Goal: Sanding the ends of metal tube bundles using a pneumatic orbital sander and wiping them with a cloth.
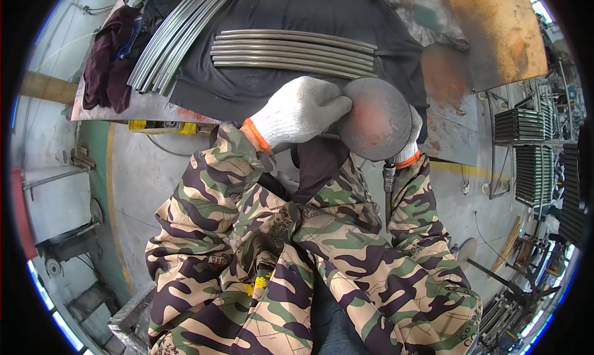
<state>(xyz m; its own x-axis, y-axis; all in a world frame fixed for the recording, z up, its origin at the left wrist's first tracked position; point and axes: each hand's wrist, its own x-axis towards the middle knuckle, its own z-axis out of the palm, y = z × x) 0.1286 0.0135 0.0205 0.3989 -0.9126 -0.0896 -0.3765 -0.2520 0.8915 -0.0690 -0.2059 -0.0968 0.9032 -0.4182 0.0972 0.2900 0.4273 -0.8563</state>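
Pinching the left rim of what looks like a grey sanding disc point(378, 125), held up nearside of the steel tubes point(294, 52), with the left gloved hand point(301, 112); cannot tell the grip of the right gloved hand point(413, 143), mostly hidden behind. Danger of snagging glove fabric if spun up, or scuffing tubes if let slip.

Disc point(376, 121) matt; rods point(294, 47) smooth, glossy metal; gloves point(297, 111) knitted cloth; table cover point(278, 8) matt fabric

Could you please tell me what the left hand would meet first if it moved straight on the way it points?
Most likely the round grey disc: the left hand points at its left rim, though whether they touch is unclear.
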